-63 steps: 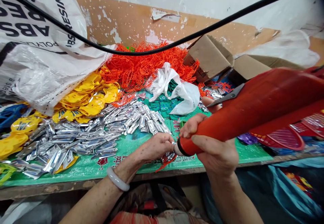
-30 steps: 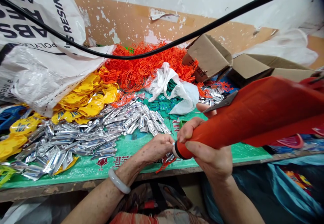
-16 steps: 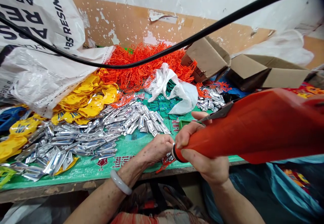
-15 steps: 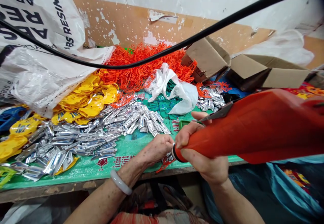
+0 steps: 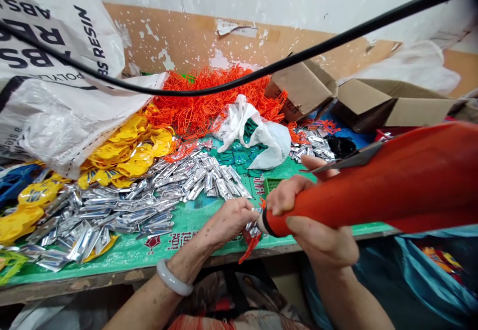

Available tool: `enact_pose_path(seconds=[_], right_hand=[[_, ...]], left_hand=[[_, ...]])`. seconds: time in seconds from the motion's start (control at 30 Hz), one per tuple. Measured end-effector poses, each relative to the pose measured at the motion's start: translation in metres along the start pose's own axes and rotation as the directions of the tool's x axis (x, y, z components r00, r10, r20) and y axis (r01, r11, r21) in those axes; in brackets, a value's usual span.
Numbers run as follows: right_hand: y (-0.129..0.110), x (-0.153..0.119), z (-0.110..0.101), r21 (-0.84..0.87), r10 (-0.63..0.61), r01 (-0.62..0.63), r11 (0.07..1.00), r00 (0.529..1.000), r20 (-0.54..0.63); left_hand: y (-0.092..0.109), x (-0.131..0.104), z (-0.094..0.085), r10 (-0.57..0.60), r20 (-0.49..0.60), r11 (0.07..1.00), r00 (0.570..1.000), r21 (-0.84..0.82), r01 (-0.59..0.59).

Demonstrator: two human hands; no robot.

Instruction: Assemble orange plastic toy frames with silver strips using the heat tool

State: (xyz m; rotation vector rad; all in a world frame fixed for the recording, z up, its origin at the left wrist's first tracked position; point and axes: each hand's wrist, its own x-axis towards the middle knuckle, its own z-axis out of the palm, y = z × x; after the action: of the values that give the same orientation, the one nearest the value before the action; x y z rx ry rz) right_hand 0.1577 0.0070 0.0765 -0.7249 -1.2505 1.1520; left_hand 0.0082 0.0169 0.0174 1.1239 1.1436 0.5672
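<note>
Fingers (image 5: pixel 286 195) of the right hand (image 5: pixel 326 243) wrap closed around the neck of a long red tapering tool (image 5: pixel 366 195), whose black ring (image 5: pixel 266 223) and whitish tip (image 5: pixel 260 222) come right up to the left hand (image 5: pixel 228 220); this hand's thumb and fingers are pinched together on a small silver-and-orange part (image 5: pixel 250 247) at the front edge of the table (image 5: pixel 74 286), and whether the tip touches it cannot be told. A flat grey metal blade (image 5: pixel 358 158) shows along the tool's upper side, near an outstretched right finger. Nearby, on a green printed sheet (image 5: pixel 129 254), are a small green mesh basket (image 5: pixel 272 184) and a heap of flat silver pieces (image 5: pixel 201 175); farther back come glossy yellow plastic pieces (image 5: pixel 129 146), a crumpled white plastic bag (image 5: pixel 274 143), a tangle of orange plastic frames (image 5: pixel 209 106) and brown cardboard boxes (image 5: pixel 304 87)
</note>
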Motion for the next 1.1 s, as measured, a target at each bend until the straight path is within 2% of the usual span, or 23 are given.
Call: enact_pose_path(seconds=[0.13, 0.33, 0.5, 0.7, 0.83, 0.97, 1.03, 1.1], right_hand=[[-0.014, 0.015, -0.004, 0.101, -0.078, 0.087, 0.991, 0.993, -0.089], [-0.004, 0.034, -0.022, -0.059, -0.171, 0.161, 0.985, 0.950, -0.260], [0.007, 0.040, -0.031, -0.077, -0.147, 0.129, 0.989, 0.940, -0.308], [0.015, 0.044, -0.044, -0.183, -0.144, 0.078, 0.980, 0.913, -0.383], [0.015, 0.045, -0.048, -0.294, -0.149, -0.009, 0.956, 0.847, -0.511], [0.016, 0.050, -0.054, -0.357, -0.114, -0.136, 0.924, 0.793, -0.598], [0.019, 0.051, -0.057, -0.434, -0.175, -0.134, 0.891, 0.781, -0.600], [0.022, 0.049, -0.056, -0.609, -0.358, -0.072, 0.790, 0.751, -0.554]], left_hand=[[-0.003, -0.009, -0.007, 0.016, -0.030, 0.999, 0.999, -0.045, -0.017], [-0.008, -0.020, -0.014, 0.027, -0.058, 0.983, 0.998, -0.181, -0.037], [-0.023, -0.018, -0.018, -0.009, -0.065, 0.878, 0.998, -0.479, -0.023], [-0.029, -0.022, -0.016, 0.019, -0.032, 0.782, 0.999, -0.622, -0.035], [-0.029, -0.035, -0.013, 0.055, -0.061, 0.729, 0.997, -0.679, -0.082], [-0.038, -0.044, -0.017, 0.123, -0.002, 0.596, 0.992, -0.799, -0.076], [-0.044, -0.049, -0.020, 0.164, 0.025, 0.564, 0.986, -0.822, -0.073], [-0.048, -0.056, -0.022, 0.190, 0.017, 0.538, 0.982, -0.838, -0.089]])
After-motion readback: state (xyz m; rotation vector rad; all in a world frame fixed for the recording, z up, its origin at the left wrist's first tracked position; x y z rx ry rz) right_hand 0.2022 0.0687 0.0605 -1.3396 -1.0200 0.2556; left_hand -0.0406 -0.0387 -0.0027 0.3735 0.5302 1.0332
